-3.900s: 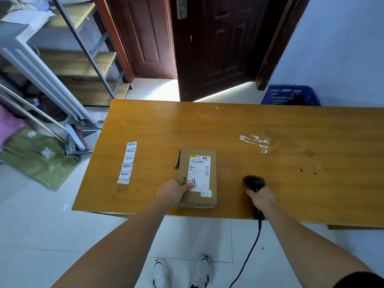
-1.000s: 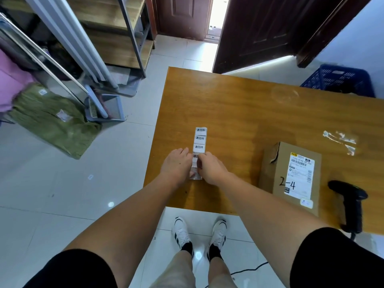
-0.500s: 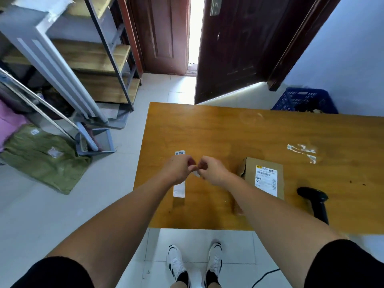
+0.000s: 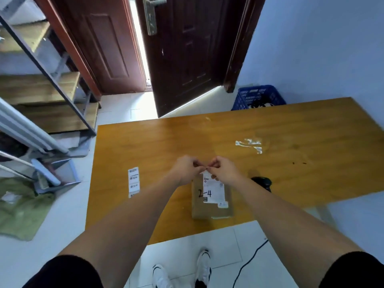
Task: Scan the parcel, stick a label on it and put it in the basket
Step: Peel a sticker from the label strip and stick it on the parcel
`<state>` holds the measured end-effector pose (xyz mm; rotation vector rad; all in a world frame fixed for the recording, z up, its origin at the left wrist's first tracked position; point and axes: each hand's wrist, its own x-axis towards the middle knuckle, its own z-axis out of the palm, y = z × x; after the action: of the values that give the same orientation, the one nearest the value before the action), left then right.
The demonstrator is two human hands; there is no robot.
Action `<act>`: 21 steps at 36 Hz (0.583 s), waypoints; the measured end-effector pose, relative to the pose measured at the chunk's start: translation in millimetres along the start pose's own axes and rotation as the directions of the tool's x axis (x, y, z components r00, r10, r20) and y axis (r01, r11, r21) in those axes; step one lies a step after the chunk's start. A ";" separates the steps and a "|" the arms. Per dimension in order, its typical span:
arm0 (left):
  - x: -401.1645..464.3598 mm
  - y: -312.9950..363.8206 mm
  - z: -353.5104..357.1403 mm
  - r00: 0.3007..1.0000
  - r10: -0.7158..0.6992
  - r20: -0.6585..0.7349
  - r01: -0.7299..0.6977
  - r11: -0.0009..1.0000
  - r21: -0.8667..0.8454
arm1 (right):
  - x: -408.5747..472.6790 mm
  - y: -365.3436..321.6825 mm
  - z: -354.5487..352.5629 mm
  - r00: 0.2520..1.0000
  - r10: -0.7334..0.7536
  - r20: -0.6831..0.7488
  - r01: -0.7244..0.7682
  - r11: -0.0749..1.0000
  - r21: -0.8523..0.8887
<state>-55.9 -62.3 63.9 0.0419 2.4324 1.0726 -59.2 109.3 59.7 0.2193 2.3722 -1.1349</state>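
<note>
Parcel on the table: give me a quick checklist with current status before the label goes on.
1. Parcel lies flat on the table, printed side up: ok.
2. Bare cardboard free for a label beside the "2-4" mark: ok.
3. Left hand and right hand meet above the parcel's far end: ok.
4. A peeled label is held between the fingertips: cannot tell, too small and blurred.
5. Label strip lies left of the parcel, within reach: ok.
6. Blue basket stands beyond the table's far edge: ok.
</note>
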 end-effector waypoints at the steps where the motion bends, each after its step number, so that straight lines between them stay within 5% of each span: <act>1: 3.9 6.7 4.4 1.000 0.001 -0.004 -0.001 1.000 0.011 | -0.8 5.7 -5.4 1.000 0.018 -0.011 -0.017 0.999 0.037; 9: 32.1 42.5 42.2 0.995 -0.029 -0.094 0.032 0.999 0.035 | 3.3 45.6 -34.8 0.992 0.081 -0.099 -0.062 0.982 0.180; 21: 63.8 43.9 63.7 0.989 -0.112 -0.100 0.126 0.981 0.149 | 32.3 66.4 -49.2 0.998 0.054 -0.043 -0.045 0.981 0.187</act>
<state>-91.5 25.6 31.6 -0.1033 2.5605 0.8492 -82.0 187.3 24.1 0.3716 2.2882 -1.3413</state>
